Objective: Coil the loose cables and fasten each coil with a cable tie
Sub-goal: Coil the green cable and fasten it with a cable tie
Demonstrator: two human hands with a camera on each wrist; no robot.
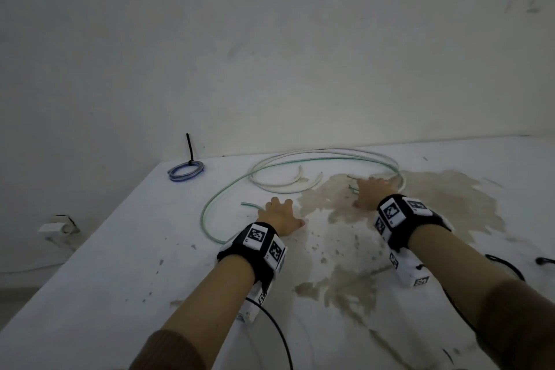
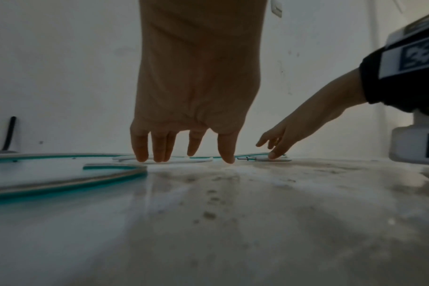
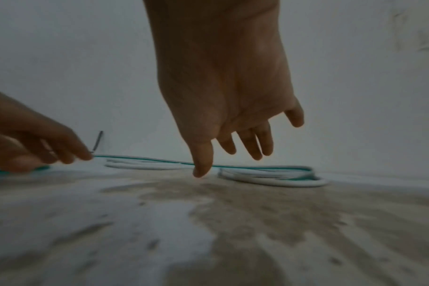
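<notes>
Green cable (image 1: 210,204) loose on stained table (image 1: 126,249), no legible writing, left hand (image 1: 277,215) and right hand (image 1: 374,192) fingers spread, holding nothing

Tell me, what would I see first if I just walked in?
Two bare hands, the left hand and the right hand, reach out over a stained white table. Between and beyond them sprawl a loose green cable and a white cable. In the far left corner lies a blue coil already tied.
</notes>
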